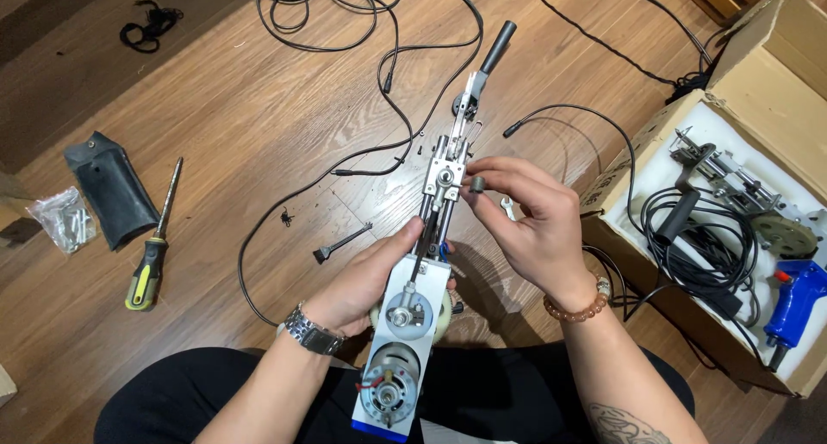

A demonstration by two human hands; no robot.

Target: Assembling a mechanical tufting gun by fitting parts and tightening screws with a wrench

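Pinching small dark cylinder [476, 184], right hand [534, 224] fingertips clamped on it, just right of tool's metal head [446, 175]. Left hand [366, 280] wraps motor tool [412, 306] body; long axis points away over floor [241, 134].

Motor unit base [385, 418]: cut off by lower edge.
Cardboard box [775, 56]: cut off at right edge.
Bag contents [62, 220]: too small to identify.

Over the wooden floor [215, 134], the left hand [366, 276] cradles a long metal motor assembly [422, 289] while the right hand [534, 220] pinches a small dark cylinder [476, 184] beside its upper end, with a screwdriver [155, 246] far left and an open cardboard box [758, 82] right.
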